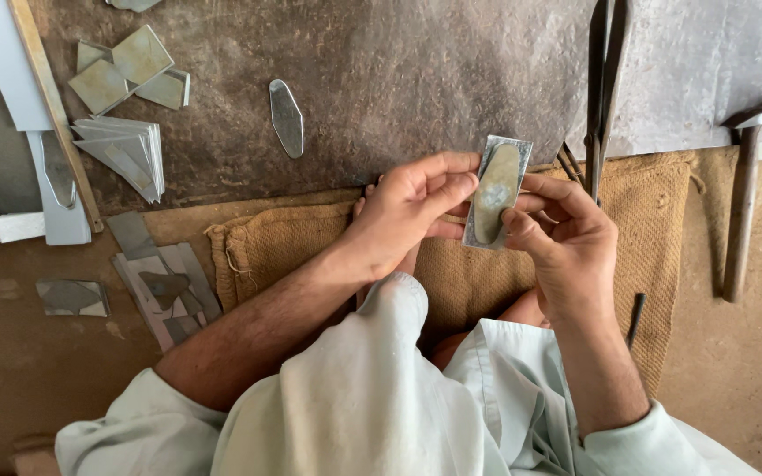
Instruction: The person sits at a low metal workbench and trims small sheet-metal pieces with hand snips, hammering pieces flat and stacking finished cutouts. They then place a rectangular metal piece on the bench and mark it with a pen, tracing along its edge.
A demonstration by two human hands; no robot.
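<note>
**Template pressed to a metal blank, both hands pinching**

At far left lay a fanned stack of cut metal sheets [125, 152] and a loose oval blank [287, 117] on the dark slab [399, 79]. The left hand [407, 214] gripped the rectangular metal piece [517, 150] by its edge, held in the air above the burlap sacking [646, 211]; the right hand [562, 238] pinched the oval template [496, 191] flat against it. I judged the template could slip, or sharp edges nick a thumb. Long tongs [606, 79] and a hammer [745, 189] lay at right on the dusty earthen floor [751, 370]

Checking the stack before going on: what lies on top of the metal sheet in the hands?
An oval template lies on the metal sheet, pinched by the left hand and right hand. Fingers hide the sheet's lower edge and back.
</note>
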